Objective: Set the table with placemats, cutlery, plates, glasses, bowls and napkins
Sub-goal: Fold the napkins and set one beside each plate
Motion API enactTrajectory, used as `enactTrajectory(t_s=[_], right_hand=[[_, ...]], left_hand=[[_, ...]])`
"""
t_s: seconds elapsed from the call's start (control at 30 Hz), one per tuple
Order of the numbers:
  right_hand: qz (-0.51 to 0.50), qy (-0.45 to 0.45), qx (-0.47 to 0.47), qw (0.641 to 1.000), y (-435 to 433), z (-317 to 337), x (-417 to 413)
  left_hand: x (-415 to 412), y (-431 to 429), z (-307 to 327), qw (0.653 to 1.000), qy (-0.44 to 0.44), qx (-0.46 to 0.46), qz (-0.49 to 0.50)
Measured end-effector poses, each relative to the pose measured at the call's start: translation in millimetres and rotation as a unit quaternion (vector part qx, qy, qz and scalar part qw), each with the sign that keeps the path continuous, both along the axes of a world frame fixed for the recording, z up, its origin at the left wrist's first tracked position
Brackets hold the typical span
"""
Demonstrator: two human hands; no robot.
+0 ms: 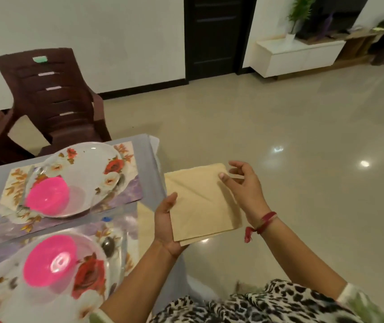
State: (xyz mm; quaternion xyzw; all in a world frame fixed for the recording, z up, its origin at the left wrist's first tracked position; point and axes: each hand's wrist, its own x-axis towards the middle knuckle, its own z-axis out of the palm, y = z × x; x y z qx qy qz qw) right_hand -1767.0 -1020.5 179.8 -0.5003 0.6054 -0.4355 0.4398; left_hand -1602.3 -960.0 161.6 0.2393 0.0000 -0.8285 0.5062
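The left hand (166,226) cradles a stack of tan napkins (201,201) from below, off the table's (147,164) right edge, while the right hand (244,183) pinches the far corner – best to peel just one ply, slowly, so the rest stay squared. Each floral plate – the far plate (93,159) and the near plate (88,276) – carries a pink bowl, far bowl (47,197) and near bowl (50,259), apparently empty.

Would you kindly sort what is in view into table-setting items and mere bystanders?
Job:
- beige folded napkins, held in left hand, right hand at the top corner
- two floral plates
- two pink plastic bowls
- floral placemats

Bystanders:
- brown plastic chair
- potted green plant
- white low cabinet
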Motion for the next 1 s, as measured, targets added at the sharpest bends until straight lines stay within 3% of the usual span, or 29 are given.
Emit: enactTrajectory(t_s=[0.1,0.17,0.27,0.37,0.53,0.87,1.0], right_hand=[[-0.016,0.061,-0.074,0.995,-22.0,9.9,-61.0],[-0.037,0.033,-0.074,0.996,-31.7,14.2,-104.0],[-0.028,-0.113,0.047,0.992,-34.6,14.5,-146.3],[0.041,-0.228,0.168,0.958,-34.6,6.0,-161.4],[0.033,-0.326,0.228,0.917,-64.0,2.3,-169.1],[0.066,-0.321,0.228,0.917,-137.1,-8.8,-162.6],[0.116,-0.359,0.249,0.892,-182.5,-11.3,-138.6]], left_hand=[[-51.1,-37.5,-5.4,0.999,-0.023,0.028,0.012],[-80.0,-61.7,-4.2,0.999,-0.033,0.029,0.014],[-110.3,-89.3,-0.5,0.999,-0.017,0.026,0.039],[-130.6,-111.1,2.3,0.997,-0.027,0.021,0.065],[-146.9,-139.1,4.6,0.997,-0.046,0.012,0.065],[-143.9,-191.6,1.7,0.994,-0.029,-0.006,0.104],[-131.3,-230.2,0.9,0.992,-0.024,-0.018,0.12]])
